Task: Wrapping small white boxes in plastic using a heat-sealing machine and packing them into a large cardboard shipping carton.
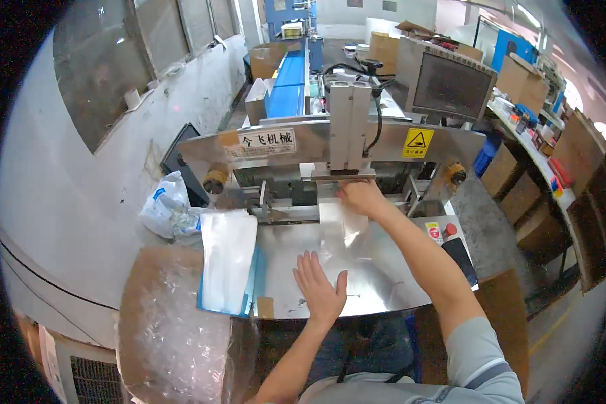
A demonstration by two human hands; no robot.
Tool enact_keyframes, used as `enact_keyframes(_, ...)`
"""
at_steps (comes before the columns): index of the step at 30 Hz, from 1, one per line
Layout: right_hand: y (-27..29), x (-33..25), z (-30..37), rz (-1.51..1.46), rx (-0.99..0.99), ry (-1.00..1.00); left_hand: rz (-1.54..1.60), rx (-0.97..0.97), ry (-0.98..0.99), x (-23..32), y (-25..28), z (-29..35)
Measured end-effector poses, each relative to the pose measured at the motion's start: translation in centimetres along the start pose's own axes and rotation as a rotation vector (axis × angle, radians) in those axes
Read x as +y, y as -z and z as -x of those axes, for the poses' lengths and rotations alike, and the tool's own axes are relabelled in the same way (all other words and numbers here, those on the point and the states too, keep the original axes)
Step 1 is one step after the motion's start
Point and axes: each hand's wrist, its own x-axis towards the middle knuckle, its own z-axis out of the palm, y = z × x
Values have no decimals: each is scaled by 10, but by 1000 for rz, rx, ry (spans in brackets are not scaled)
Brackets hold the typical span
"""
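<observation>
A clear plastic bag (344, 232) lies flat on the metal worktable (286, 246), its far end under the pressing bar (343, 174) of the machine. My right hand (362, 198) is at that far end, just below the bar, with curled fingers gripping the bag; the fingertips are partly hidden. Nearer to me, my left hand (320, 288) is spread open with nothing in it, low over the table beside the bag's near end. Left of it, a stack of whitish flat bags (227, 259) rests in a blue tray (259, 286).
A large cardboard box (138, 289) full of clear plastic bags (182, 330) stands at lower left. To the right are a red button (450, 229) and a dark phone-like object (459, 259). A monitor (452, 84) and a blue conveyor (288, 81) stand behind the machine.
</observation>
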Motion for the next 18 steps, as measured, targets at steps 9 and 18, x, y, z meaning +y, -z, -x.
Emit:
enact_keyframes(9, 11, -1, 63, -414, 127, -70, 18, 27, 14, -3, 2, 4)
enact_keyframes(18, 6, -3, 158, -832, 39, -298, 37, -9, 6, -8, -5, -2)
